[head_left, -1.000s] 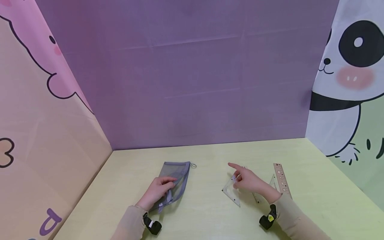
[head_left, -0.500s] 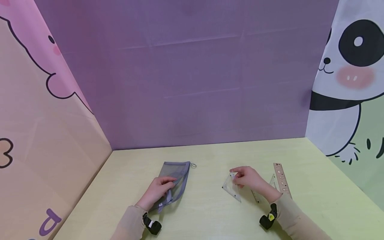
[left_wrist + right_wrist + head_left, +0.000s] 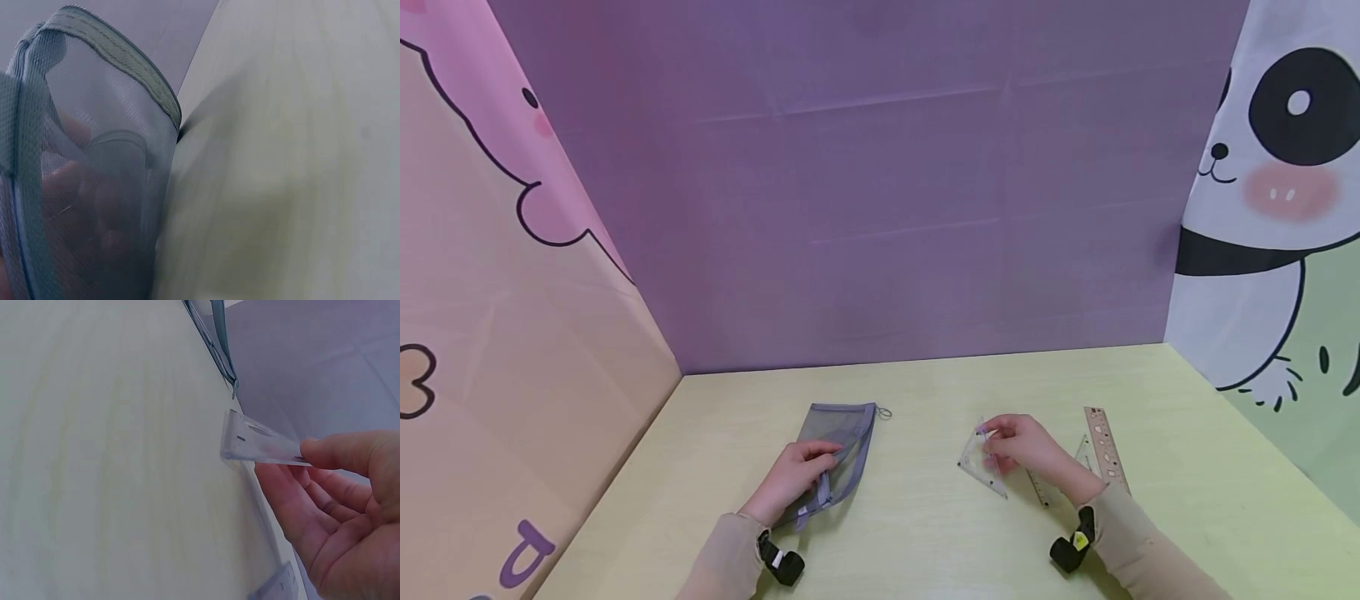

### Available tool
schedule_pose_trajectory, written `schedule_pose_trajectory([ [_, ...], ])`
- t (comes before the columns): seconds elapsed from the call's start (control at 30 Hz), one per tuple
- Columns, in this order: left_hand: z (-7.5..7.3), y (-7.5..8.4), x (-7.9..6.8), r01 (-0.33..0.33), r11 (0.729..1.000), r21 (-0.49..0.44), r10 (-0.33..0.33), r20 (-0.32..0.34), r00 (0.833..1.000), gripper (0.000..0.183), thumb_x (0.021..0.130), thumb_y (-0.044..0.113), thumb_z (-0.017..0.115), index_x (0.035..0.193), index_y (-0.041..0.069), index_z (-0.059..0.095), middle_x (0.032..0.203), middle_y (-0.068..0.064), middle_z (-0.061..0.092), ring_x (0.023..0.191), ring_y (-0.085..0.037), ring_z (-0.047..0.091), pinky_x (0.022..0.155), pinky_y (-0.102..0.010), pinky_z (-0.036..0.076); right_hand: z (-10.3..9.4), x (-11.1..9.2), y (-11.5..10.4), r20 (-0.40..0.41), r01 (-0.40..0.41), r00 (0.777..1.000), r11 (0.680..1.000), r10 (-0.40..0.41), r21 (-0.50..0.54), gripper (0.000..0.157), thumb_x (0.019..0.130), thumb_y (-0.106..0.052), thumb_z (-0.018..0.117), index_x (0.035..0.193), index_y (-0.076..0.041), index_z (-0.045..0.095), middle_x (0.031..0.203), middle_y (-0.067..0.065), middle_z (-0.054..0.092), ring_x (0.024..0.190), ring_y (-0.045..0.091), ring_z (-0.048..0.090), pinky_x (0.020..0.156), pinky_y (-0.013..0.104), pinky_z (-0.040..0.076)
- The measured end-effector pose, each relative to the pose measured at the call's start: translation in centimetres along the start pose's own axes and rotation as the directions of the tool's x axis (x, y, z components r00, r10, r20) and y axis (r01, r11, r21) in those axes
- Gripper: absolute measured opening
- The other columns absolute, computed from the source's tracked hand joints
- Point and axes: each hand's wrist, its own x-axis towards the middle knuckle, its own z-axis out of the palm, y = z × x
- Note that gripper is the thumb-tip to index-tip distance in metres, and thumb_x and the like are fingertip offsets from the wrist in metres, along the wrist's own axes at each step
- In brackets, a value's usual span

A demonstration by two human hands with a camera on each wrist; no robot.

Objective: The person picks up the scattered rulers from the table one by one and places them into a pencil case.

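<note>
Clear triangle (image 3: 262,449), one: sitting tilted over the pale table (image 3: 910,533), right of the grey mesh pouch (image 3: 848,429) and well apart from it; the right hand (image 3: 1026,446) is pinching it between thumb and fingers, leaving no gap. Pouch, one: resting on the table; the left hand (image 3: 797,475) is holding it, curled fingers showing through the mesh. Pink ruler (image 3: 1106,447), one: lying flat right of the triangle. More clear plastic (image 3: 1086,455): lying beside the ruler, the right arm (image 3: 1142,537) hiding how many pieces.
</note>
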Motion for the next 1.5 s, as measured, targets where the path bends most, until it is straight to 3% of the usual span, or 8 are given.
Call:
schedule_pose_trajectory([
  [0.4, 0.0, -0.1, 0.1, 0.005, 1.000, 0.004, -0.005, 0.007, 1.000, 0.031, 0.091, 0.012, 0.060, 0.118, -0.002, 0.067, 0.085, -0.003, 0.062, 0.064, -0.013, 0.046, 0.052, -0.023, 0.036, 0.0, 0.0, 0.1, -0.012, -0.056, 0.998, 0.990, 0.058, 0.129, 0.032, 0.089, -0.002, 0.060, 0.117, 0.014, 0.054, 0.084, 0.013, 0.066, 0.071, 0.021, 0.067, 0.061, 0.035, 0.055],
  [0.9, 0.0, -0.2, 0.1, 0.003, 1.000, 0.020, -0.002, -0.007, 1.000, 0.032, 0.092, 0.013, 0.060, 0.119, -0.002, 0.067, 0.091, -0.004, 0.064, 0.066, -0.014, 0.048, 0.054, -0.023, 0.038, -0.8, 0.1, 0.8, 0.045, -0.051, 0.998, 0.957, 0.040, 0.287, 0.041, 0.093, -0.003, 0.054, 0.127, 0.017, 0.041, 0.092, 0.011, 0.067, 0.078, 0.018, 0.069, 0.067, 0.032, 0.056],
  [1.2, -0.1, 0.0, 0.0, 0.013, 1.000, 0.014, -0.013, -0.008, 1.000, 0.031, 0.092, 0.013, 0.060, 0.118, -0.002, 0.067, 0.093, -0.005, 0.065, 0.066, -0.013, 0.048, 0.054, -0.023, 0.037, -1.1, 0.1, 0.6, 0.061, -0.054, 0.997, 0.945, 0.037, 0.323, 0.044, 0.095, -0.004, 0.053, 0.130, 0.017, 0.037, 0.093, 0.009, 0.068, 0.080, 0.017, 0.069, 0.069, 0.033, 0.056],
  [1.5, 0.0, 0.0, 0.0, 0.012, 1.000, -0.001, -0.012, -0.001, 1.000, 0.031, 0.091, 0.013, 0.061, 0.118, -0.002, 0.067, 0.091, -0.005, 0.064, 0.066, -0.013, 0.049, 0.054, -0.022, 0.038, -1.1, 0.0, 1.0, 0.063, -0.069, 0.997, 0.933, 0.050, 0.352, 0.036, 0.094, -0.002, 0.053, 0.123, 0.016, 0.042, 0.093, 0.008, 0.069, 0.080, 0.018, 0.070, 0.070, 0.033, 0.056],
])
